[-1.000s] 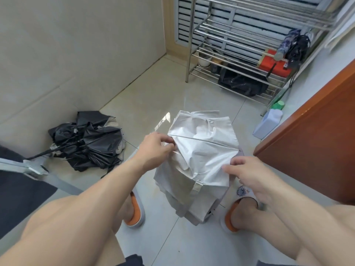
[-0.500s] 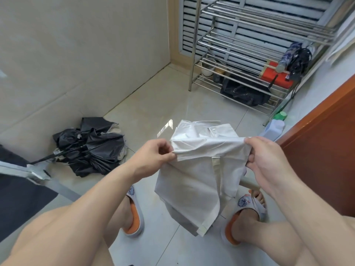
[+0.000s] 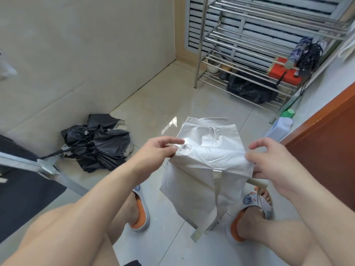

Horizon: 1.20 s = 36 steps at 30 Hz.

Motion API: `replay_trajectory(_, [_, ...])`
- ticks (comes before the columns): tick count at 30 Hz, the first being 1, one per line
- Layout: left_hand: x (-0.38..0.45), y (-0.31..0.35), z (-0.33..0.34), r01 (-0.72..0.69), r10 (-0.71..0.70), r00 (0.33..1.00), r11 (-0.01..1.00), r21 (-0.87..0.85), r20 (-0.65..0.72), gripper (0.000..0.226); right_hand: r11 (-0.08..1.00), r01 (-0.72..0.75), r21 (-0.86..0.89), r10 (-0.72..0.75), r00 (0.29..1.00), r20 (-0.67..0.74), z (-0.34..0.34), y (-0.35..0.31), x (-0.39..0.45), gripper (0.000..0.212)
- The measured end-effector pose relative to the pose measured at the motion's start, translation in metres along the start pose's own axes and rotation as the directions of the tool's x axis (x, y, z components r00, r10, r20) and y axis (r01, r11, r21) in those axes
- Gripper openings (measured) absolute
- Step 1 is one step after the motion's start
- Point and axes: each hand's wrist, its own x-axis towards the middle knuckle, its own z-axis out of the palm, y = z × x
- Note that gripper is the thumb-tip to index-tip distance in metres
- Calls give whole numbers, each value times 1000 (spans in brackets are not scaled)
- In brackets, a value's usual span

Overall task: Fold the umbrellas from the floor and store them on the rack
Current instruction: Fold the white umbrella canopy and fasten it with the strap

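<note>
A white umbrella hangs collapsed between my knees, its canopy in flat folds and its closing strap dangling down the front. My left hand pinches the canopy's upper left edge. My right hand pinches the upper right edge, other fingers spread; the cream handle pokes out under it. A black umbrella lies crumpled on the floor by the left wall. The steel rack stands at the back right, with a folded dark umbrella on a middle shelf.
A red box and a black bag sit on the rack's lower shelves. A white bottle with a green cap stands by the wooden door on the right. A grey metal frame crosses the left foreground.
The right hand rose from the canopy's lower edge to its upper right edge. The fabric now hangs flatter between both hands, with the strap fallen down the front.
</note>
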Motion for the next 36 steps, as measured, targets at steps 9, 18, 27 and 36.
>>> replay_trajectory(9, [-8, 2, 0, -190, 184, 973, 981, 30, 136, 63, 980, -24, -200, 34, 998, 47, -13, -7, 5, 24])
replay_trajectory(18, [-8, -3, -3, -186, 173, 981, 969, 163, 89, 37, 983, 84, -162, -76, 996, 54, -23, -12, 4, 21])
replay_trajectory(27, [-16, 2, 5, -370, 438, 893, 844, 390, -100, 13, 729, 137, -671, -258, 962, -84, -35, -7, 12, 17])
replay_trajectory(36, [-24, -1, -40, 70, -198, 978, 609, 790, 66, 26, 464, 542, -700, -279, 840, 466, 26, -72, 26, 19])
